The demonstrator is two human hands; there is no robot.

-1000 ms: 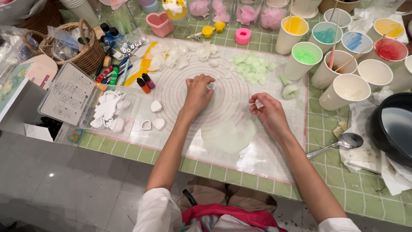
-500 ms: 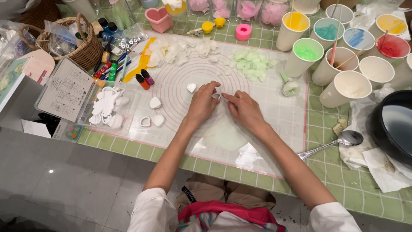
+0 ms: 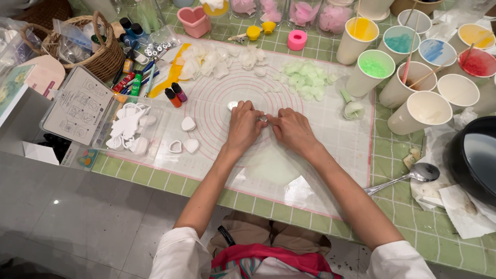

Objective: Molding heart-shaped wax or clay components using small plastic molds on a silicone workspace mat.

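Both hands rest together at the middle of a translucent baking mat [image 3: 330, 155] printed with pink circles. My left hand [image 3: 244, 125] and my right hand [image 3: 292, 128] meet fingertip to fingertip, pinching a small white piece [image 3: 262, 118] between them. Another small white piece [image 3: 232, 105] lies just left of my left fingers. A thin pale green rolled-out sheet [image 3: 268, 165] lies on the mat below my wrists. White petal shapes [image 3: 212, 59] and pale green petal shapes [image 3: 306, 80] are heaped at the mat's far side.
Paper cups [image 3: 370, 72] of coloured paste stand at the right, a black bowl [image 3: 475, 160] and a spoon [image 3: 413, 175] further right. White heart cutters [image 3: 187, 135], small dye bottles [image 3: 174, 96], a clear tray [image 3: 77, 106] and a wicker basket [image 3: 98, 46] sit left.
My right hand has come in from the right side of the mat to meet my left hand at the centre; both now pinch the small white piece together.
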